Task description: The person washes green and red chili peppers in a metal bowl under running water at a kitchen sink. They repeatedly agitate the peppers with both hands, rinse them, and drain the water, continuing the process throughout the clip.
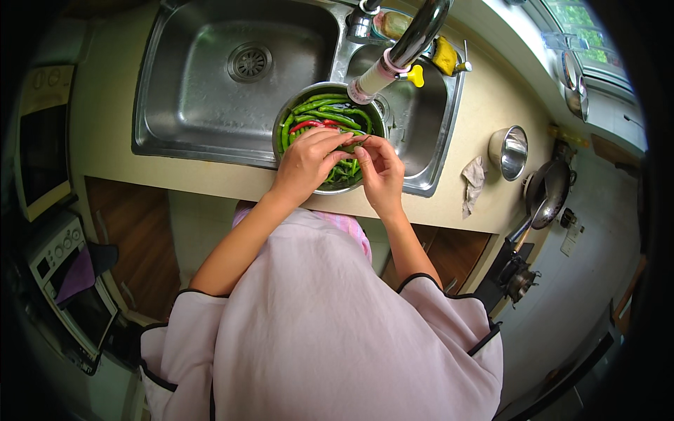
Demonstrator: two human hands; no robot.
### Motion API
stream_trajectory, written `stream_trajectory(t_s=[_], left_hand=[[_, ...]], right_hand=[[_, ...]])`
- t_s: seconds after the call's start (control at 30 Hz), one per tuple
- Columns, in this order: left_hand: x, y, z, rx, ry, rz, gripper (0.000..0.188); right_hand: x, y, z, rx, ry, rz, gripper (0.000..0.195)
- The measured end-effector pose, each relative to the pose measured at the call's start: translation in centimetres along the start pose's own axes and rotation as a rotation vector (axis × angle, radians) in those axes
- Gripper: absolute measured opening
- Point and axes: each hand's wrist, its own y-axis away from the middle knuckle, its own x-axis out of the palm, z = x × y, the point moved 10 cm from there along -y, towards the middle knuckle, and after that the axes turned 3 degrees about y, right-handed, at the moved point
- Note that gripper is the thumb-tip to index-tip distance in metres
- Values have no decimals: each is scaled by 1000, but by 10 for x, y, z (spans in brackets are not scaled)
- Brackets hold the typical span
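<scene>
A round metal basin (279, 113) holds long green chili peppers (329, 105) and a few red chili peppers (310, 125), with what looks like water among them. It stands at the front of the sink, over the divider between the two bowls. Above the basin my left hand (311, 158) and my right hand (380, 166) meet, fingertips pinched around a green chili pepper (359, 144), a thin stem showing near the right fingers. The fingers hide much of this pepper and part of the basin's contents.
The chrome faucet (421, 29) with a yellow-handled nozzle reaches over the basin. Around it are the large sink bowl (210, 105), the small bowl (421, 121) and a yellow sponge (445, 55). A rag (474, 181), a metal bowl (508, 152) and a wok (547, 194) are at the right.
</scene>
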Motion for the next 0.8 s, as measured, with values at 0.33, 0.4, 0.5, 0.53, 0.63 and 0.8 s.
stream_trajectory(t_s=[0.33,0.4,0.5,0.53,0.63,0.8], left_hand=[[0,7,-19,181,-540,66,33],[-1,6,-24,223,-584,68,33],[-3,7,-27,227,-609,91,33],[-6,6,-28,208,-571,80,33],[-10,7,-28,175,-493,43,33],[-16,10,-26,185,-518,-27,30]], right_hand=[[-6,-16,41,-153,411,82,27],[1,-14,45,-258,603,177,23],[5,-13,43,-365,681,190,19],[3,-14,39,-345,669,170,18],[3,-17,33,-249,621,144,16],[15,-15,42,-285,628,209,14]])
